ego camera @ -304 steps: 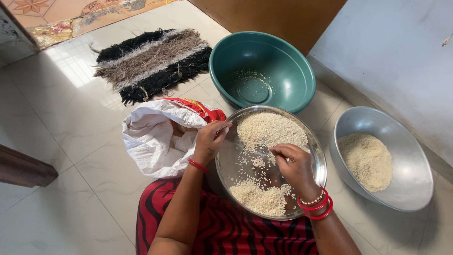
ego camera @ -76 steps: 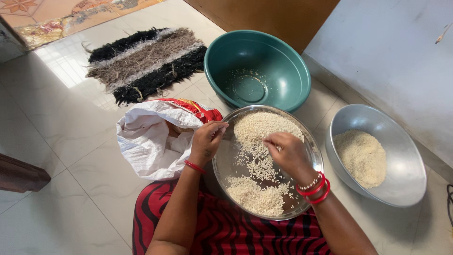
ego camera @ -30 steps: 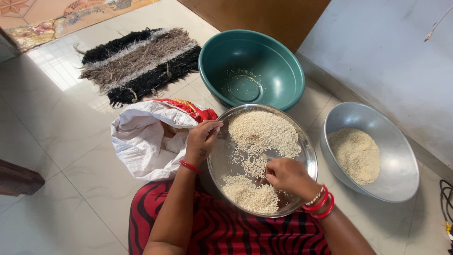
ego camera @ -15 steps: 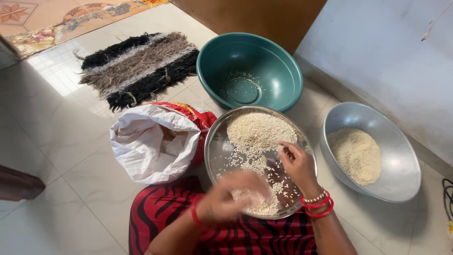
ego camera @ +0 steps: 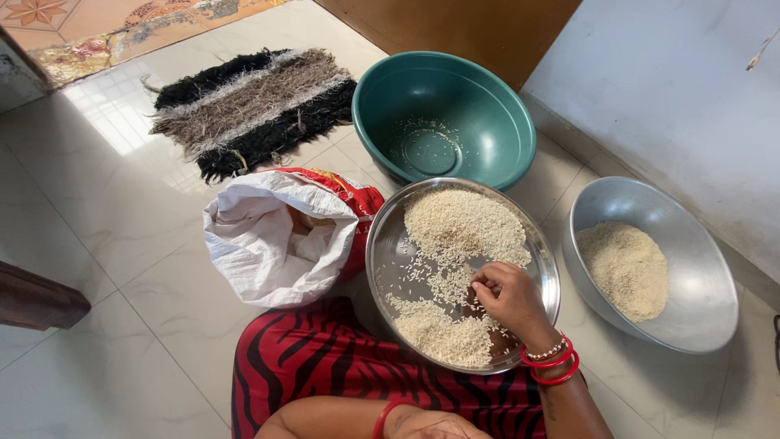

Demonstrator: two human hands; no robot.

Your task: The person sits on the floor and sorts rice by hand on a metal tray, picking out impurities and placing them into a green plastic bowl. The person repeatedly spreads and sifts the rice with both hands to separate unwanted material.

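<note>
Closely curled, the right hand (ego camera: 505, 298) rests on loose rice (ego camera: 455, 244) in the round steel plate (ego camera: 388, 244), fingertips pinched together; any grain between them is too small to see. Below the plate, the left hand (ego camera: 431, 424) is cut off, grip unreadable.

Tiled floor (ego camera: 122, 244): 2 bowls (ego camera: 487, 106), sack (ego camera: 260, 244), rug (ego camera: 252, 106).

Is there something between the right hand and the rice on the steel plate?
Nothing visible. The right hand lies directly on the steel plate, its fingertips touching the scattered rice between the two heaps. The left hand is low by the lap, away from the plate.
</note>
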